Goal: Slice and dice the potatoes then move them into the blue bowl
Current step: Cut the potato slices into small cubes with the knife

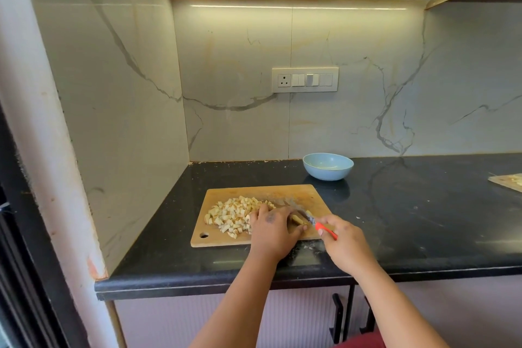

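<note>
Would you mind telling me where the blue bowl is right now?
In the head view, the blue bowl sits on the black counter, just behind the cutting board's far right corner.

A second cutting board (507,181) is cut off by the right edge. The left hand (272,230) hides part of the potato piece (298,220); the knife blade (300,213) is blurred.

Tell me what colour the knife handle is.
Red-orange: the knife handle shows in the right hand, in the head view.
</note>
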A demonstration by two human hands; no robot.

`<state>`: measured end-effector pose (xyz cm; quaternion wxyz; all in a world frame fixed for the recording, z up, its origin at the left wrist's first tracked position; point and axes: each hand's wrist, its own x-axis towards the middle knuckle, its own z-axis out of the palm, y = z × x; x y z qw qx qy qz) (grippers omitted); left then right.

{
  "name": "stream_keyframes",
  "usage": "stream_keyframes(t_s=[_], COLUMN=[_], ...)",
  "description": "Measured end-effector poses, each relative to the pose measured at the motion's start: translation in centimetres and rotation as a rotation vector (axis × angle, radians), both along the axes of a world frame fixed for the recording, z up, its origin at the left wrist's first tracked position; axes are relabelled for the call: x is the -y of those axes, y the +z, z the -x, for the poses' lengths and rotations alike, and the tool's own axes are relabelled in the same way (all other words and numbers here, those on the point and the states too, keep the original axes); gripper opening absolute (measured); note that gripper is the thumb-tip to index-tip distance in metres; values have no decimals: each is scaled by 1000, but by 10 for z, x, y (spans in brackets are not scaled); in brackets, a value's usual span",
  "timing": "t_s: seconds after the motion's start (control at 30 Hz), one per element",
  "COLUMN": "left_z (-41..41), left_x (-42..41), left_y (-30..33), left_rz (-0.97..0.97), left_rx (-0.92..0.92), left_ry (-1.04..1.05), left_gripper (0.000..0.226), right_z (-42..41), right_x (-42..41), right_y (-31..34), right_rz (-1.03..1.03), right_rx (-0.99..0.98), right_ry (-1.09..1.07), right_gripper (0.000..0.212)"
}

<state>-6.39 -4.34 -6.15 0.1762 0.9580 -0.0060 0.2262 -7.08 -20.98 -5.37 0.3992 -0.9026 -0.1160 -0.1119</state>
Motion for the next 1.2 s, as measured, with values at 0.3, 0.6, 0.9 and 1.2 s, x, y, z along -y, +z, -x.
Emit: stream_keyframes(t_s=[0.3, 0.6, 0.9, 1.2], left_z=[-17, -14, -11, -10], left_x=[3, 6, 1, 0], left_y=[3, 4, 2, 4], left_rz=[-1, -3, 68, 74], left_rx=[22, -7, -41, -56], left_ry=[-61, -9, 37, 33], left_gripper=[42, 66, 34, 33], right_z=[-6, -2, 12, 9], right_x=[4, 0, -1, 1], right_y=[-7, -11, -11, -10], right_rz=[-61, -87, 81, 141], right_rx=[29, 76, 156, 191], right_ry=[-120, -124, -13, 52], right_gripper=[18, 16, 24, 27])
